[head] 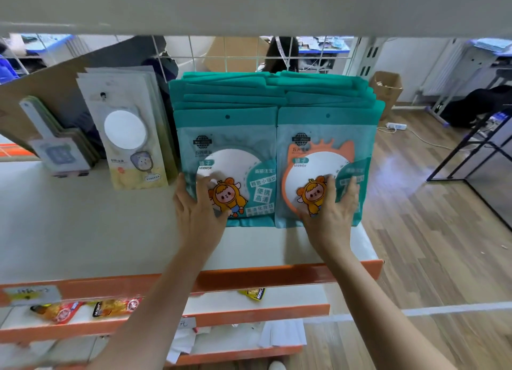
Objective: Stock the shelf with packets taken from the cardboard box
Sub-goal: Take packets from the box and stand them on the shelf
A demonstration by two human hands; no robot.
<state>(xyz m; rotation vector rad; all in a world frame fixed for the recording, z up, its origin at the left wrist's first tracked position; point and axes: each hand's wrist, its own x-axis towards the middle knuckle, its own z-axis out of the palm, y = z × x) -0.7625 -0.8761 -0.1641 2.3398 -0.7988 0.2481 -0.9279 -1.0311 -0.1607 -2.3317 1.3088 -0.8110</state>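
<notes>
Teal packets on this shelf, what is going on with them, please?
A person is stocking the white shelf. Two rows of teal mirror packets stand upright on it, side by side. The left hand presses flat on the left front packet, the right hand on the right front packet, seemingly pushing both rows back. Neither hand grips anything.
</notes>
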